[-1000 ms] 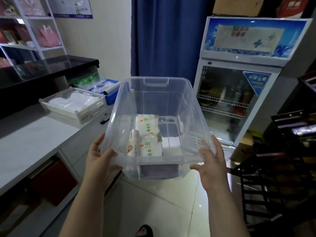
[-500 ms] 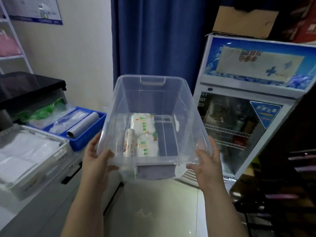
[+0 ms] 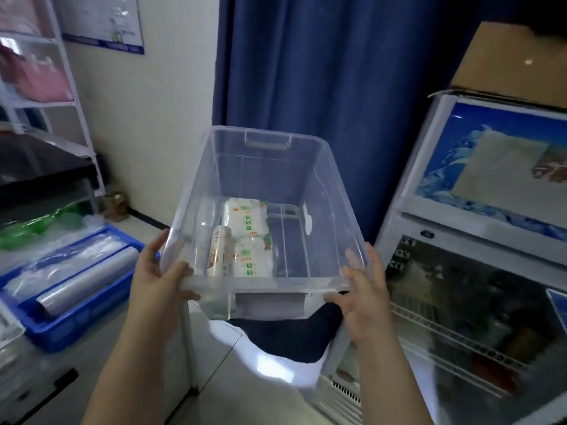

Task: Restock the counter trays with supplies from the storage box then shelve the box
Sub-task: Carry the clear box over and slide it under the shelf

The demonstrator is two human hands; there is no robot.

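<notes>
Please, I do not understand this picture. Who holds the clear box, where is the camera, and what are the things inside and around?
No machine here: a person wears one camera on the head, looking forward and down. So you see their own arms. The left hand and right hand each grip a near corner of a clear box, held in the air. Inside lie two white packs and a roll, on its left side. On the left stands a blue tray with a grey roll. On the right is a fridge, behind it all a blue curtain.
</notes>
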